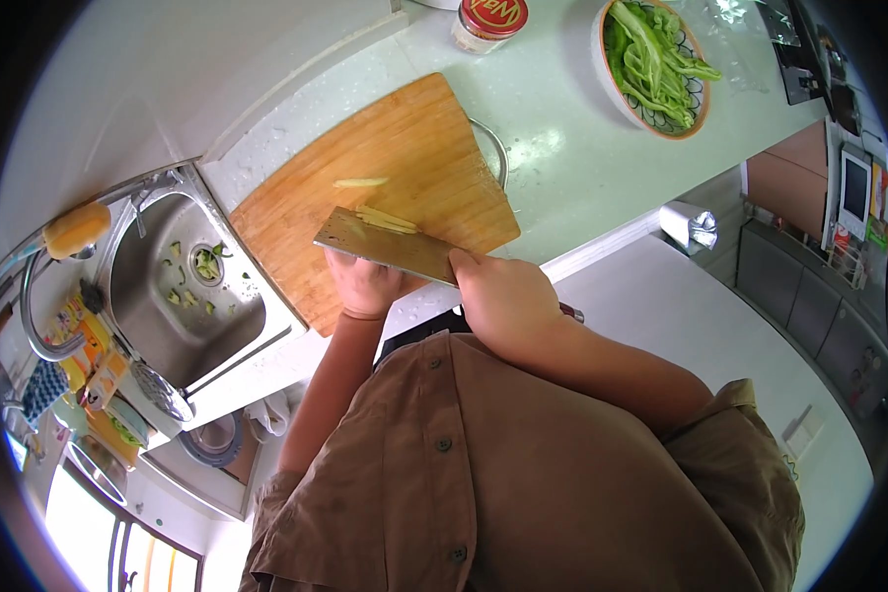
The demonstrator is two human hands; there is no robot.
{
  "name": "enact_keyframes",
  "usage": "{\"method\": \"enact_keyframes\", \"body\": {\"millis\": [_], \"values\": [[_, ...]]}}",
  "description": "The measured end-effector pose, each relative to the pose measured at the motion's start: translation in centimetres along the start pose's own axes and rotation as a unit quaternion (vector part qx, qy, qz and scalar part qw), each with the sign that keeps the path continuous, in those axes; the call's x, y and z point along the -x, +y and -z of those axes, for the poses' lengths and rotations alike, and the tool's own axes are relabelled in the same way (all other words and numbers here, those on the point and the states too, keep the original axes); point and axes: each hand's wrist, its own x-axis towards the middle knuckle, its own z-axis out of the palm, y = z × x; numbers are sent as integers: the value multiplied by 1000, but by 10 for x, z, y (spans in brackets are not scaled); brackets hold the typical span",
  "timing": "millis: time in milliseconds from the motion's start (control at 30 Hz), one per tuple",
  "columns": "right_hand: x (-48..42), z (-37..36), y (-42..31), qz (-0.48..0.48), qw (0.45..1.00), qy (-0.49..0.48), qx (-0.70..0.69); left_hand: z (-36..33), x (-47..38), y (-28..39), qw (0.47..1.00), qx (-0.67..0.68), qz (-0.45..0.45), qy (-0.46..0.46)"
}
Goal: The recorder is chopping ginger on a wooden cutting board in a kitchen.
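A wooden cutting board (414,148) lies on the counter before me. My right hand (507,296) grips the handle end of a cleaver (388,248), whose broad blade lies tilted over the lower part of the board. Its blade partly hides my left hand (366,281), which is at the board's near edge; whether its fingers hold anything is hidden. Several pale yellow strips (386,220) lie along the far side of the blade, partly covered by it. Another pale strip (360,182) lies apart, farther up the board.
Left of the board is a steel sink (185,296) with green scraps around its drain. A bowl of green peppers or leafy greens (655,66) stands at the upper right. A red-lidded glass jar (488,26) is beyond the board, and a metal handle (497,152) shows at its right edge.
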Motion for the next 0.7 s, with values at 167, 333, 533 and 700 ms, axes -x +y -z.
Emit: {"method": "enact_keyframes", "body": {"millis": [167,333,533,700], "values": [[-11,-7,0,19,999,36,14,0,-6,5,1000,18,-8,2],[-5,4,4,-19,999,-19,19,4,-6,3,1000,19,-4,-1],[-5,3,8,-22,999,-27,13,7,-12,10,999,40,21,-10],[-11,-2,6,-33,999,-30,5,9,-18,16,999,11,-17,28]]}}
